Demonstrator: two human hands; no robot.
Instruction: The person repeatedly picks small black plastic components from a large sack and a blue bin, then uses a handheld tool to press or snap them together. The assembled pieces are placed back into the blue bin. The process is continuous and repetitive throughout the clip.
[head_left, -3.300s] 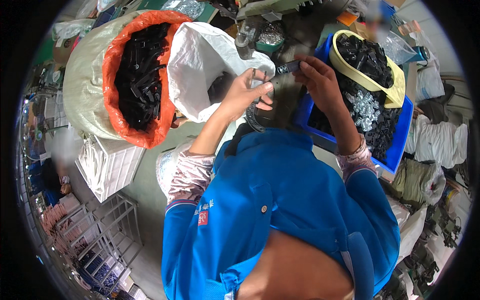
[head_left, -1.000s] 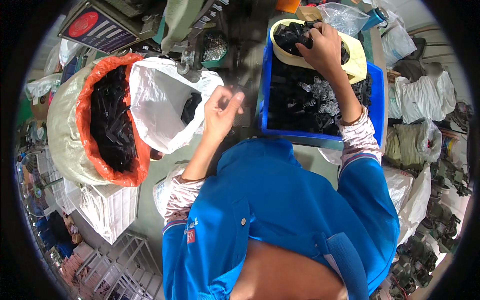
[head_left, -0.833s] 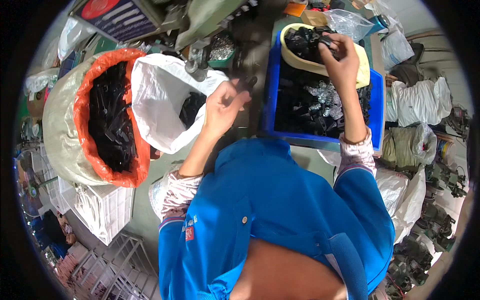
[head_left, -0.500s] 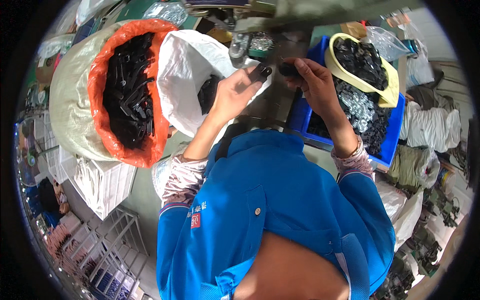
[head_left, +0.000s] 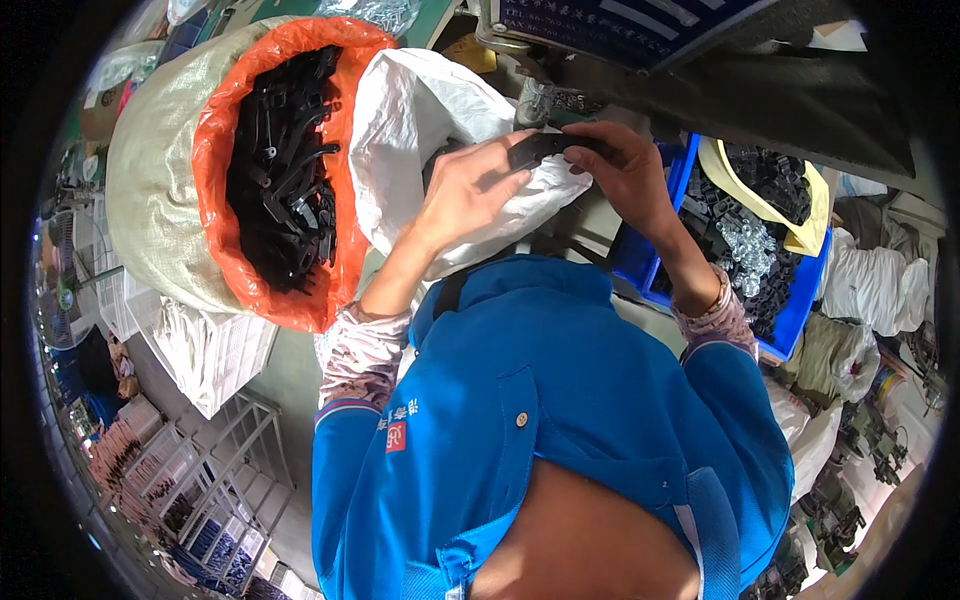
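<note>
My left hand (head_left: pixel 472 192) is closed on a black plastic part (head_left: pixel 528 152), a narrow elongated piece held between thumb and fingers. My right hand (head_left: pixel 628 178) pinches a second dark piece (head_left: pixel 588 145) from the other side. The two pieces meet end to end, and I cannot tell whether they are joined. Both hands are raised over the rim of an open white woven sack (head_left: pixel 392 150). Inside that sack, black parts show only in part behind my left hand.
Left of the white sack stands a large sack with an orange lining (head_left: pixel 345 230), full of black parts (head_left: pixel 285 190). At right, a blue bin (head_left: pixel 800 315) holds small black pieces, clear bits (head_left: pixel 745 245) and a pale yellow scoop (head_left: pixel 745 190). A dark machine (head_left: pixel 780 110) overhangs the far side.
My hands have come together, and the right hand's piece now meets the part in my left. The view has shifted, showing more of the dark machine.
</note>
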